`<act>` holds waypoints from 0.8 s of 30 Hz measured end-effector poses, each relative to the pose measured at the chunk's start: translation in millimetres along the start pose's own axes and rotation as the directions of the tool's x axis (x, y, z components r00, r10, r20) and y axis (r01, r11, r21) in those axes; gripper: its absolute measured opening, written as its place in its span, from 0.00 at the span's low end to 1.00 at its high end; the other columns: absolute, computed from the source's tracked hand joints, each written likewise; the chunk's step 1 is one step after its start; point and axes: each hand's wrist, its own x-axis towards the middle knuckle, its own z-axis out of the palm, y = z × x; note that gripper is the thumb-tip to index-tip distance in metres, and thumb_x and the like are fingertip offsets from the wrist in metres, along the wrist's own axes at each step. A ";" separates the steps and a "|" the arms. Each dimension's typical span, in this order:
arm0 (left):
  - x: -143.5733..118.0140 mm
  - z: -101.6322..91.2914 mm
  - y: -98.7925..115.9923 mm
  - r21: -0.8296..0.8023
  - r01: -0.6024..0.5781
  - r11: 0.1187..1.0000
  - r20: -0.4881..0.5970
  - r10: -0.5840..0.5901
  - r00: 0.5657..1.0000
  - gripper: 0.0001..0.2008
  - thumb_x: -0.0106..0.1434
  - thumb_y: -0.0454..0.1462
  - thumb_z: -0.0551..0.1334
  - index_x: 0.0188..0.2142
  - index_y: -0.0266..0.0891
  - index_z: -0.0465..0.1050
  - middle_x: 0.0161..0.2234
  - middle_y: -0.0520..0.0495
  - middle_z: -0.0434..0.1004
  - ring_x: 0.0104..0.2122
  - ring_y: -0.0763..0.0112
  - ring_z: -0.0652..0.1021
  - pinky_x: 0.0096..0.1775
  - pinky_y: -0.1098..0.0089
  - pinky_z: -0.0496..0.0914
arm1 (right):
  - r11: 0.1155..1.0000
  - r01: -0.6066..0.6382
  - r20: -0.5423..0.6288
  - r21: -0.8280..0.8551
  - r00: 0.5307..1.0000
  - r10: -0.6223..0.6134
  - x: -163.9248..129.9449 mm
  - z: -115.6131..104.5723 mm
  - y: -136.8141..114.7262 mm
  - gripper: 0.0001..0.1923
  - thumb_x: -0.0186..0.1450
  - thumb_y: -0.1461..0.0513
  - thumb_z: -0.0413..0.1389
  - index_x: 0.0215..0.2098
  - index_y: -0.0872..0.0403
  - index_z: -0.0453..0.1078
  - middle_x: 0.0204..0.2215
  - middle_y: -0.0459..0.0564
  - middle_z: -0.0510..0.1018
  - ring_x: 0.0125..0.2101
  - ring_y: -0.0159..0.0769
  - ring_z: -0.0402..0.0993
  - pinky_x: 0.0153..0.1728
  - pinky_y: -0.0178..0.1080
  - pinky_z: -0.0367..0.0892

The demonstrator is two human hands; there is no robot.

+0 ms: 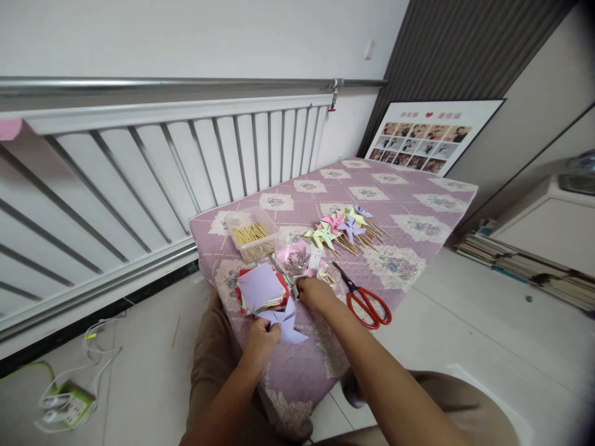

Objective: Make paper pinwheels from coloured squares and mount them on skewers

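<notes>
Purple paper pinwheel (287, 323), one: pinched in grip of left hand (262, 337). Right hand (317, 293): between paper stack (263, 288) and red-handled scissors (367, 305); cannot tell its grip.

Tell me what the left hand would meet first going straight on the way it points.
Probably the stack of coloured paper, just beyond the purple pinwheel paper that the left hand holds; depth is hard to judge.

Soft, even light; stretched edges
</notes>
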 end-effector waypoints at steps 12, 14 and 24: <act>3.4 1.2 -5.7 0.010 -0.015 1.000 -0.007 0.015 1.000 0.08 0.52 0.39 0.56 0.20 0.39 0.65 0.15 0.56 0.62 0.16 0.77 0.61 0.21 0.74 0.54 | 1.000 0.004 0.040 0.005 0.999 -0.004 -1.4 -4.4 -0.8 0.13 0.67 0.59 0.54 0.48 0.55 0.68 0.46 0.51 0.74 0.42 0.39 0.74 0.42 0.46 0.72; 2.8 0.9 -5.0 0.013 -0.016 1.000 -0.007 0.016 1.000 0.09 0.53 0.39 0.56 0.20 0.39 0.65 0.15 0.56 0.62 0.16 0.77 0.61 0.21 0.74 0.54 | 1.000 0.000 0.033 0.001 0.999 0.000 -1.3 -4.9 -2.5 0.13 0.67 0.59 0.54 0.49 0.55 0.68 0.47 0.51 0.74 0.42 0.39 0.74 0.42 0.46 0.71; 1.6 -0.4 -3.1 0.015 -0.005 1.000 0.001 0.005 1.000 0.09 0.53 0.39 0.56 0.20 0.39 0.66 0.15 0.56 0.62 0.16 0.77 0.61 0.21 0.74 0.54 | 1.000 0.002 -0.011 0.023 1.000 -0.002 -6.1 -4.9 -3.7 0.13 0.67 0.59 0.54 0.48 0.55 0.69 0.46 0.51 0.74 0.43 0.39 0.74 0.43 0.47 0.71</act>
